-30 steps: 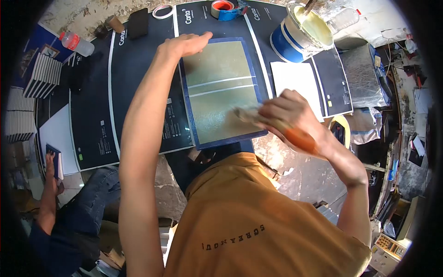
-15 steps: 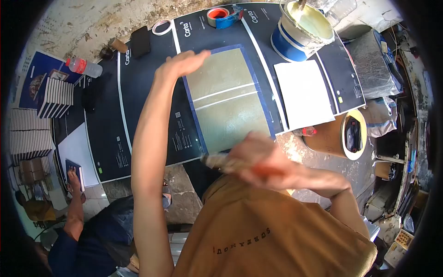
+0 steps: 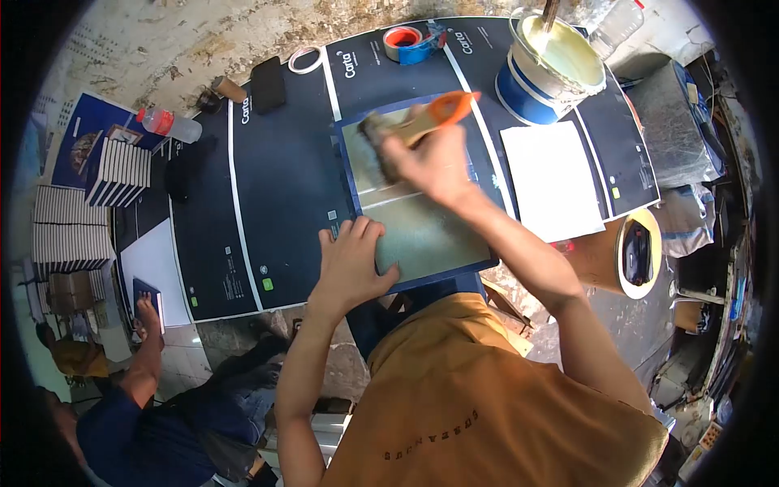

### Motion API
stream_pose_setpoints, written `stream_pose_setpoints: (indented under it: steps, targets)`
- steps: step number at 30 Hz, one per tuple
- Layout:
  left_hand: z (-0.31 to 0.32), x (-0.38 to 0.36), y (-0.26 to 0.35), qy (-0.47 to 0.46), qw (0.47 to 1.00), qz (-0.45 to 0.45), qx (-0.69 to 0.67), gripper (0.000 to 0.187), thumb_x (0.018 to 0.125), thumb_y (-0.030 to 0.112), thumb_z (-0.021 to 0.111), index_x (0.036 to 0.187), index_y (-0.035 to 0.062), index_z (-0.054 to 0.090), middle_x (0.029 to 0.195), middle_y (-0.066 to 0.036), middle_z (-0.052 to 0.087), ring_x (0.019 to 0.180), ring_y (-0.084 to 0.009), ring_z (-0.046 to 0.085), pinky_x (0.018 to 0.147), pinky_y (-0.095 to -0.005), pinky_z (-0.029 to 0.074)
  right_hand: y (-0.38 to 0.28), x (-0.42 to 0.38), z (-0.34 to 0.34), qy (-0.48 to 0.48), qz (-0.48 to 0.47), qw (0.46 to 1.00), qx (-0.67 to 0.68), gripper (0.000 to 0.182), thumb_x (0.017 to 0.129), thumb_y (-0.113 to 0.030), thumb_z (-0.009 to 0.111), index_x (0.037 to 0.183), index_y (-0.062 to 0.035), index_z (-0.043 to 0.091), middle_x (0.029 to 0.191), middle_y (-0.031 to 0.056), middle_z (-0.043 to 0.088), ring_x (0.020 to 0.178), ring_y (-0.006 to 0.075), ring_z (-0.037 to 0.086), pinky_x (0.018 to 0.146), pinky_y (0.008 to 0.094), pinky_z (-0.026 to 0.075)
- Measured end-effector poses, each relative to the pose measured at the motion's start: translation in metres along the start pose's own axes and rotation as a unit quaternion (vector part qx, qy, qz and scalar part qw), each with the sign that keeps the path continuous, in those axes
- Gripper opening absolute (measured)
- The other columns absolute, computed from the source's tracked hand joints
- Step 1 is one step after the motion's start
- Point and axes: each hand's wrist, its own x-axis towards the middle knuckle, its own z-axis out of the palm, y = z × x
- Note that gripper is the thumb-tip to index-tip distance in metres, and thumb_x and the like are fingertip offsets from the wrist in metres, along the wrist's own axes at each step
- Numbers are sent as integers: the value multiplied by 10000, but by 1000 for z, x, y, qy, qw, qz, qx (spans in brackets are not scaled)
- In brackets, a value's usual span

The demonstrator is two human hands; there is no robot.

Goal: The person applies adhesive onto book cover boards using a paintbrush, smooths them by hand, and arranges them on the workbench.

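Note:
My right hand is closed round a wide brush with an orange-tipped handle, its bristles over the upper left part of a board. The board is grey-green with a dark blue border and pale strips across its middle, partly under my hand and forearm. My left hand lies with spread fingers at the board's lower left edge, thumb over its surface, holding nothing. To the right of the board is a stack of white paper. Behind that stands a blue and white bucket of pale, creamy stuff.
Tape rolls, a black block and a plastic bottle stand along the table's back. Book stacks are at the left, where another person's hand rests on a small dark book. A cardboard drum stands at the right.
My right hand has moved up with the brush, from the board's near edge to its upper part. My left hand has come down from the upper left corner to the lower left edge.

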Motion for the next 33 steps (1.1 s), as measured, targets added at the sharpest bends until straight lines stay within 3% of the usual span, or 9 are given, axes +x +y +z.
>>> stream_pose_setpoints:
  steps: [6, 8, 10, 12, 14, 17, 23, 32, 33]
  targets:
    - [0, 3, 2, 11, 1000, -9, 8, 484, 682, 326, 772, 1082, 106, 611, 1014, -31, 585, 954, -225, 554, 817, -417, 308, 55, -12, -5, -6, -63, 993, -99, 263, 813, -226, 713, 798, 7, 593, 611, 171, 595, 605, 348, 660, 575, 417, 522]
    - [1, 2, 1, 7, 1000, -14, -2, 484, 687, 325, 777, 1087, 105, 615, 1015, -30, 589, 957, -222, 560, 815, -413, 308, 66, -6, -61, 11, -140, 975, -173, 232, 831, -184, 714, 834, 9, 585, 674, 171, 589, 588, 300, 628, 545, 386, 495]
    - [0, 1, -1, -3, 1000, -13, -3, 483, 696, 317, 779, 1097, 104, 615, 1024, -30, 592, 964, -220, 565, 814, -410, 308, 71, -3, -103, 19, -41, 985, -166, 209, 851, -163, 715, 828, 1, 587, 694, 136, 593, 570, 223, 583, 538, 347, 472]
    - [1, 0, -2, 9, 1000, -2, -4, 482, 704, 307, 781, 1107, 100, 616, 1032, -32, 594, 965, -218, 572, 804, -397, 308, 54, 3, -129, 33, -77, 967, -240, 213, 855, -164, 728, 850, 7, 600, 730, 110, 612, 631, 170, 588, 574, 324, 480]
    - [1, -1, -1, 8, 1000, 0, 3, 485, 709, 298, 782, 1116, 93, 617, 1048, -37, 598, 968, -220, 587, 790, -390, 324, 41, 11, -130, 2, -101, 983, -150, 235, 860, -186, 735, 884, 16, 617, 759, 94, 641, 688, 157, 612, 620, 321, 498]
    - [2, -1, 5, -2, 1000, -14, 15, 498, 709, 288, 784, 1131, 78, 623, 1083, -48, 606, 973, -237, 620, 766, -398, 380, 34, 19, -92, -132, -126, 983, -27, 338, 888, -269, 720, 1053, 20, 664, 965, 110, 684, 877, 188, 660, 748, 319, 535]
    - [1, 3, 13, -31, 998, -60, 9, 500, 716, 279, 771, 1141, 53, 639, 1120, -74, 612, 965, -279, 656, 767, -450, 474, 44, 27, -11, -364, -135, 921, -23, 415, 847, -401, 733, 979, -11, 688, 848, 206, 665, 767, 361, 649, 712, 427, 521]
    - [-6, 14, 9, -62, 996, -63, 10, 499, 665, 290, 774, 1091, 46, 683, 1098, -72, 644, 930, -279, 668, 773, -432, 482, 37, 45, -162, -366, -151, 884, -250, 291, 875, -353, 705, 972, -80, 716, 883, 153, 659, 880, 339, 587, 815, 428, 461]
    - [-7, 15, 10, -64, 996, -60, 13, 495, 660, 287, 773, 1083, 44, 688, 1090, -74, 648, 930, -278, 668, 772, -431, 482, 32, 48, -173, -377, -105, 871, -297, 278, 830, -214, 773, 1029, -48, 673, 960, 134, 638, 982, 296, 615, 852, 405, 500]
